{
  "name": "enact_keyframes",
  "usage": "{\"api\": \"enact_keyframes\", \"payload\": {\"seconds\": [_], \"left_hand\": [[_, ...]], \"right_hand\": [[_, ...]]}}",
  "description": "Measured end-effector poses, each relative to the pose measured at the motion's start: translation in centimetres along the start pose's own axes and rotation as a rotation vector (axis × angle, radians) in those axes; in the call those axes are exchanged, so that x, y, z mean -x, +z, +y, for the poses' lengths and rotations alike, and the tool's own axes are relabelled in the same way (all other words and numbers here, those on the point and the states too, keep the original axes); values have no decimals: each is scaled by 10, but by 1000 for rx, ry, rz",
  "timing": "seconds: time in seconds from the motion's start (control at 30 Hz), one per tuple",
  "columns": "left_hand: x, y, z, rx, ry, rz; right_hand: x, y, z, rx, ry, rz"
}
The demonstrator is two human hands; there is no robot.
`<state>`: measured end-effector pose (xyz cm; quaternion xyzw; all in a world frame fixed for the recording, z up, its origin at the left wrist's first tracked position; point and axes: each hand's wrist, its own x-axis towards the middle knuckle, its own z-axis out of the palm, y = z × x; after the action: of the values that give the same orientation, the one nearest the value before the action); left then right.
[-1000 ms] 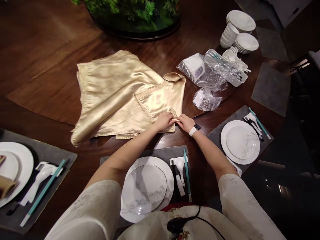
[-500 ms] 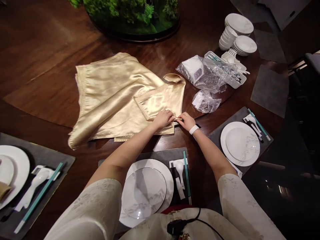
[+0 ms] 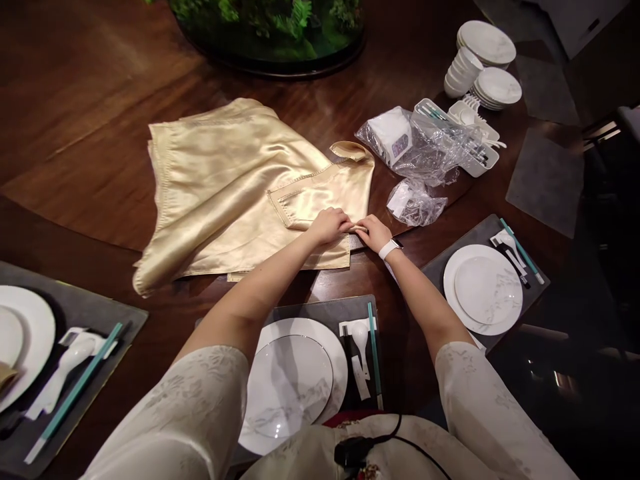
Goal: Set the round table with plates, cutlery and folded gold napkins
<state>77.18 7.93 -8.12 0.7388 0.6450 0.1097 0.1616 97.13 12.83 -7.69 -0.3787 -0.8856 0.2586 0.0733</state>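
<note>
Shiny gold cloth napkins (image 3: 215, 180) lie spread in a loose pile on the dark wooden table. At the near right corner of the top napkin, my left hand (image 3: 331, 225) pinches the rolled edge. My right hand (image 3: 374, 235), with a white-strapped watch on its wrist, grips the same small roll just beside it. Both hands have their fingertips close together on the cloth. A folded-over flap with a stitched hem lies left of my hands, and one corner curls up beyond them.
Plates (image 3: 295, 380) sit on a placemat in front of me, beside a white spoon (image 3: 360, 340) and teal chopsticks (image 3: 374, 350). Plastic-wrapped packs (image 3: 395, 137), a cutlery tray (image 3: 477, 160) and stacked bowls (image 3: 463, 72) stand at the right. A planted centrepiece (image 3: 270, 33) is at the back.
Both hands have shifted slightly away from me, still pinching the rolled napkin edge. The view has moved a little; the pile lies much as before.
</note>
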Motion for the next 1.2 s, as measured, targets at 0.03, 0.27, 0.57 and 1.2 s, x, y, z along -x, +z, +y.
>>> {"api": "enact_keyframes", "payload": {"seconds": [0.03,0.27,0.57,1.2], "left_hand": [[-1,-2,-1,18,-2,10],[2,-11,-7,-4,65,61],[-15,-12,-6,-87,26,5],[51,-4,15,-38,150,-39]], "right_hand": [[-4,-1,2,-1,-1,-20],[-30,-9,7,14,21,-114],[-20,-3,4,23,-19,-7],[30,20,1,-137,-95,-10]]}}
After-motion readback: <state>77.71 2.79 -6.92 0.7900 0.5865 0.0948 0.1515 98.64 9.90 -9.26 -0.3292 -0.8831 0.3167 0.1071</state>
